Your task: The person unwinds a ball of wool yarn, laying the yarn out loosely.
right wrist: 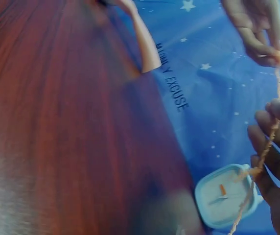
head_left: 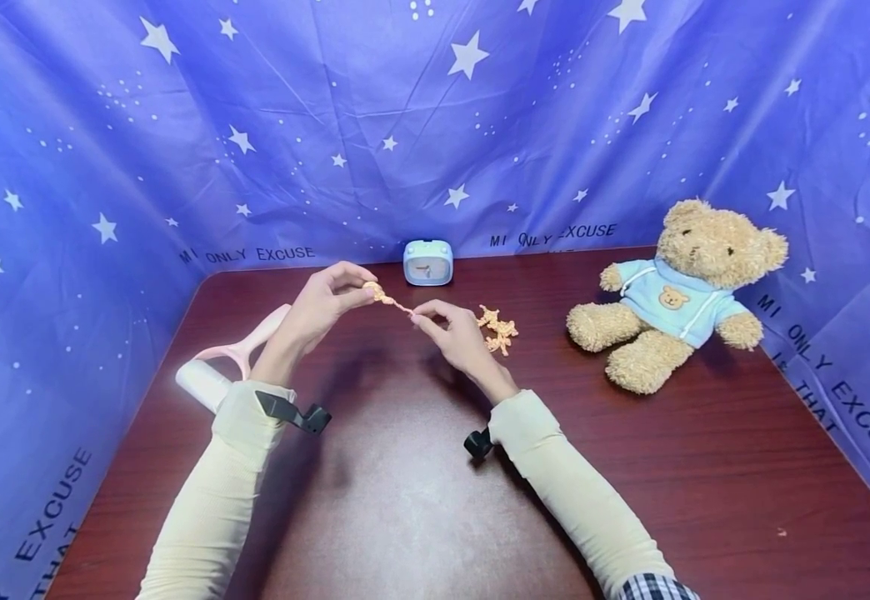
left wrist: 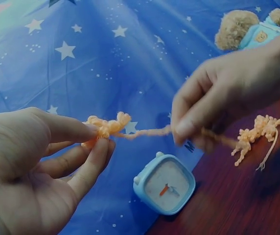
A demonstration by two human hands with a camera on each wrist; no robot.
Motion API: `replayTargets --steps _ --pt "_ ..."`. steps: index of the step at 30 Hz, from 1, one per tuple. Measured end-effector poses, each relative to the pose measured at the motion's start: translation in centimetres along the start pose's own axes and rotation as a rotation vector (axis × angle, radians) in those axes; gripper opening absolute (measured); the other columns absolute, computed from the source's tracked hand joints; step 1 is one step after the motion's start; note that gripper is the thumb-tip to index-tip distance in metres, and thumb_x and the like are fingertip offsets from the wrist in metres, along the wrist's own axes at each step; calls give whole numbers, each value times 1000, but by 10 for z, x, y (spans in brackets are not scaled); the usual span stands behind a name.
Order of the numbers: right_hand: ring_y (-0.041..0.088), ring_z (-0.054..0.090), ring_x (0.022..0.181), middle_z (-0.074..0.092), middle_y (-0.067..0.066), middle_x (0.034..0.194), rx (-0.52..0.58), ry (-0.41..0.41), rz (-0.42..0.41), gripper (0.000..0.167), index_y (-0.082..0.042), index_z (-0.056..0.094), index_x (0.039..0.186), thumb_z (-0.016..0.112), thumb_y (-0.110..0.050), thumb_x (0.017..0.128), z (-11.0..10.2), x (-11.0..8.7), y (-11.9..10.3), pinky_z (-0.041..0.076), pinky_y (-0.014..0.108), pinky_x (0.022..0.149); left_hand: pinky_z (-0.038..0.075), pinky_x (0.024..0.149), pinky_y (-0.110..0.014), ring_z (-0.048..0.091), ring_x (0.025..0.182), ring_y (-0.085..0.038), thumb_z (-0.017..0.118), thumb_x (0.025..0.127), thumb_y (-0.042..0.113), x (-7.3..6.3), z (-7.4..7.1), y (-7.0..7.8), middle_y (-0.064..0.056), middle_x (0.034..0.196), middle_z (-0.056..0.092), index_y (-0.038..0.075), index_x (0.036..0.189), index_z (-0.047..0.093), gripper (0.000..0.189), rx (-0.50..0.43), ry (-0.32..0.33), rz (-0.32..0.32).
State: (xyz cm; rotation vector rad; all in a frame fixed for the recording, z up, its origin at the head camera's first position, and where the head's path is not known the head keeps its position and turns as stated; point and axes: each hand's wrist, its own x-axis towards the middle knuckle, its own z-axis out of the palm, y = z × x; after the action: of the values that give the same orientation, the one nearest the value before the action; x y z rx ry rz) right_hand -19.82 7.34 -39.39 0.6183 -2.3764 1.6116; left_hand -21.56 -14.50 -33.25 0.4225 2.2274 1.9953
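Note:
My left hand [head_left: 322, 304] pinches a small orange crocheted piece [left wrist: 105, 126] between thumb and fingers, above the table. From that piece a thin orange yarn cord [left wrist: 150, 131] stretches across to my right hand [head_left: 456, 335], which pinches it between thumb and forefinger. Past the right fingers the cord runs on, as the right wrist view shows. Another knobbly orange crocheted piece [head_left: 498, 328] lies on the table just beyond the right hand; in the left wrist view the cord seems to lead toward it.
A light blue alarm clock [head_left: 428, 263] stands at the table's back edge. To the right sits a teddy bear [head_left: 675, 292] in a blue top. A lint roller [head_left: 205, 385] with a pink handle lies by the left forearm. Starry blue cloth [head_left: 375, 108] hangs around the table.

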Motion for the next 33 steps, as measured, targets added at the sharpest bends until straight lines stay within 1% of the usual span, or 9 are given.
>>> replayTargets --steps 2,6,8,10,13,17,22,24,33 --pt "31 66 77 69 23 86 70 50 9 15 5 67 98 62 -8 92 -7 -1 -13 55 30 69 54 81 -22 63 83 -9 65 87 -2 -1 -1 0 4 90 65 -9 110 56 26 -8 -4 9" --pt "16 63 67 66 27 83 163 191 21 15 8 64 97 61 -6 92 -23 0 -21 50 21 55 56 86 -29 68 84 -12 60 89 -6 -2 -4 -2 -3 89 64 -10 107 55 19 -103 -54 25" --pt "9 60 65 65 29 83 191 261 23 16 9 64 98 61 -6 92 -31 1 -22 46 17 53 55 87 -32 70 85 -16 57 90 -8 -3 -5 -3 -7 90 63 -12 107 53 17 -162 -87 22" --pt "10 61 64 63 31 83 212 319 24 17 11 63 99 61 -4 92 -38 2 -22 44 16 52 55 88 -36 70 85 -19 55 91 -10 -4 -6 -4 -9 90 61 -13 107 51 17 -207 -110 13" --pt "14 63 66 62 35 83 248 380 17 18 14 62 99 61 -2 92 -49 2 -20 46 14 56 55 86 -38 70 83 -20 53 91 -10 -5 -6 -3 -10 90 60 -15 111 47 21 -217 -117 -7" --pt "6 61 60 63 32 80 274 432 12 18 15 61 99 60 -1 92 -61 2 -15 46 15 50 58 81 -32 66 82 -16 56 91 -7 -5 -8 -3 -8 91 62 -12 113 49 24 -136 -101 -30" --pt "4 52 48 66 6 70 358 477 14 17 15 59 99 60 0 92 -74 2 -7 42 17 40 54 75 -22 63 82 -10 61 90 0 -4 -10 -5 1 89 66 -3 110 58 21 14 -76 -6" --pt "4 52 48 65 1 69 399 504 18 16 14 59 98 60 0 91 -79 3 -4 42 16 40 52 74 -21 63 82 -9 62 90 2 -4 -11 -5 4 87 67 -1 111 59 22 47 -64 -1" --pt "9 59 57 64 7 70 467 646 40 20 18 57 100 59 0 92 -100 3 10 43 16 43 54 77 -23 60 83 -11 58 91 -2 -8 -17 -7 0 87 62 -14 120 49 32 6 -50 -39"
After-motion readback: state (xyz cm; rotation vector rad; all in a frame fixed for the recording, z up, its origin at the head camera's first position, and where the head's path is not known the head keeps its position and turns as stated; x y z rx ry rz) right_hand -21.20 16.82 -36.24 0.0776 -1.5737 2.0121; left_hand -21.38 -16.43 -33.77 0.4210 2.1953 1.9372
